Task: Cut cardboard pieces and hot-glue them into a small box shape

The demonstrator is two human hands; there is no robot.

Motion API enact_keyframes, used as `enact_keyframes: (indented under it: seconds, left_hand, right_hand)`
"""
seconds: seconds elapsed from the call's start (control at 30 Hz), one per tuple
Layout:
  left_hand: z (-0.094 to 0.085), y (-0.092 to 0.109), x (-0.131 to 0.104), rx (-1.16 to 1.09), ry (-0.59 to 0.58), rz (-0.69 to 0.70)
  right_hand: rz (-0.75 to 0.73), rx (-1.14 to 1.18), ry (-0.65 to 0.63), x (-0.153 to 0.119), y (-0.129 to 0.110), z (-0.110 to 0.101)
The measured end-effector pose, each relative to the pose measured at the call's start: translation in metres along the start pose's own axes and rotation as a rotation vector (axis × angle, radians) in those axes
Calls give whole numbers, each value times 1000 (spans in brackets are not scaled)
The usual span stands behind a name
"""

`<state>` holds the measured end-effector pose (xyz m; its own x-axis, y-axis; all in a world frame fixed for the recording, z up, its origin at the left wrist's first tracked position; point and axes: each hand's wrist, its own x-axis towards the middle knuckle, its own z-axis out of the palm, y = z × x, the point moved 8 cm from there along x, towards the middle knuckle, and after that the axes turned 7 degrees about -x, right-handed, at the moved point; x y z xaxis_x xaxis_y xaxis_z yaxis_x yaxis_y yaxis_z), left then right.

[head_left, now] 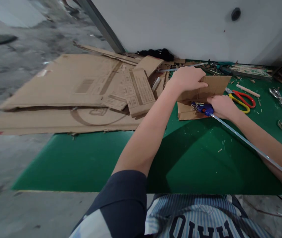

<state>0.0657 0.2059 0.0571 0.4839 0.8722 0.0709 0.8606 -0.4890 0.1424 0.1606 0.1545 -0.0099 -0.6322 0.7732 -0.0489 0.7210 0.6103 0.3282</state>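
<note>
My right hand (222,105) is closed around a blue hot glue gun (206,109), whose nozzle end points left over a cardboard base piece (184,114). A long translucent glue stick (245,140) sticks out of the gun's rear toward my right forearm. With my left hand (190,78) I grip the upper left part of an upright cardboard panel (216,84). This panel stands along the back of the base piece. Whether the nozzle touches the cardboard is too small to tell.
Large cardboard sheets (81,76) and smaller cut pieces (141,92) cover the table's left side. To the right lie red-and-yellow-handled scissors (245,99), a pale rod (248,90) and a shiny metal tool (278,97). Thin sticks (251,70) are piled by the wall.
</note>
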Motion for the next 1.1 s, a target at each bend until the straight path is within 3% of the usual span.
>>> enact_keyframes:
  seconds: [1.1]
  left_hand:
    - [1,-3,1,2,-20,-21]
  right_hand:
    - [26,13,-21,1,1,2]
